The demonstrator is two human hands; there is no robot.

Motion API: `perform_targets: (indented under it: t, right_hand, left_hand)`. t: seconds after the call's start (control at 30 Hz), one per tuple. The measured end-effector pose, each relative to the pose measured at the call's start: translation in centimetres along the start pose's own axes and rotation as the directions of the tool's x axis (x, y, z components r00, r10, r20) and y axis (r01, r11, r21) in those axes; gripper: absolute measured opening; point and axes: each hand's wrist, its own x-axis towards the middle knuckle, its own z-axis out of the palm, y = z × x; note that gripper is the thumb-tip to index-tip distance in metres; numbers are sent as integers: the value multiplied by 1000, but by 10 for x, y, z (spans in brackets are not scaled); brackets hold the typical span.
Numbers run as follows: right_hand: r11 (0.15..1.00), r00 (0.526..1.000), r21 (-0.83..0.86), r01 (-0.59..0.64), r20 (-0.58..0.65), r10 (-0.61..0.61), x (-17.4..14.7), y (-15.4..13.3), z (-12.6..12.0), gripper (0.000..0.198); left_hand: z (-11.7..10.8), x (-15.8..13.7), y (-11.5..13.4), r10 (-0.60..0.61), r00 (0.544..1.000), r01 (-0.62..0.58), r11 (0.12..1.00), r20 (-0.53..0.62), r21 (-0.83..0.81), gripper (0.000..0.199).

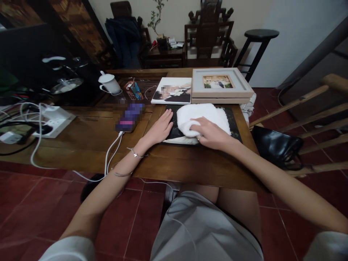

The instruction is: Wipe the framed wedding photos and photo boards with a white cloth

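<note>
A white fluffy towel (217, 116) lies bunched on a flat black panel (234, 121) with faint light flecks. My right hand (210, 133) presses on the towel, its fingers curled into the cloth near the front. Under the towel, a cream strip (182, 140) shows along the panel's front edge. My left hand (162, 127) rests flat at the panel's left edge, fingers stretched out, holding nothing. What lies beneath the towel is hidden.
Behind the panel are a picture book (174, 95) and a framed photo (220, 83). To the left lie a charging phone (129, 117), a small box (133, 90), a lidded white cup (110, 84) and a power strip (56, 125) with tangled cables. A wooden chair (312, 119) stands right.
</note>
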Motion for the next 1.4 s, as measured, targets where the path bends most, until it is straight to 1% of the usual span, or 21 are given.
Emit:
perform_targets:
  t: [0.1,0.27,0.4,0.5,0.6,0.67,0.83,0.93,1.0,1.07,1.13,1.2,1.3,1.4]
  right_hand:
    - [998,998,-26,-52,-35,51,22,18,-2,36]
    - [997,995,-44,-65,-78,62,50,34,0,36]
    - [995,991,-54,-89,-108,83,64,36,4,37]
    - [989,985,-68,-129,-120,120,66,30,6,41]
    - [983,985,-105,-151,-105,140,58,17,8,44]
    - [982,988,-122,-144,-78,136,47,5,9,44]
    - [987,992,-115,-116,37,121,3,-34,5,42]
    - [997,992,-69,-31,119,39,-24,-60,-4,40]
    - [999,980,-17,48,194,-44,-36,-73,-10,39]
    - [994,963,29,104,248,-108,-43,-80,-16,37]
    - [991,957,59,120,258,-131,-43,-78,-20,34]
    - [992,965,77,98,235,-113,-39,-68,-22,32]
    - [996,981,76,44,183,-58,-24,-42,-20,32]
    - [1000,995,-2,2,99,-1,-2,-12,-12,34]
  left_hand:
    - [0,0,0,-4,1000,4,1000,-6,-3,61]
    - [0,0,0,-4,1000,4,1000,-7,-5,61]
    - [0,0,0,1,1000,-1,1000,-2,-7,61]
    - [0,1,-1,11,1000,-11,1000,-5,-11,60]
    - [-1,1,1,6,1000,-6,1000,-1,-5,61]
    - [-1,1,2,-2,1000,2,1000,5,-5,61]
    - [-2,0,4,-12,1000,12,1000,4,-23,61]
    - [-2,-1,3,-2,1000,2,999,-10,-36,59]
    - [-2,-1,3,4,1000,-5,999,-17,-34,58]
    - [-2,-1,3,6,1000,-7,1000,-19,-27,58]
    - [-3,-1,4,4,1000,-4,1000,-17,-19,59]
    - [-4,0,6,-2,1000,2,1000,-11,-11,59]
    - [-5,0,7,-11,1000,11,1000,-2,-5,60]
    - [-4,-1,7,-16,1000,15,1000,-12,-17,59]
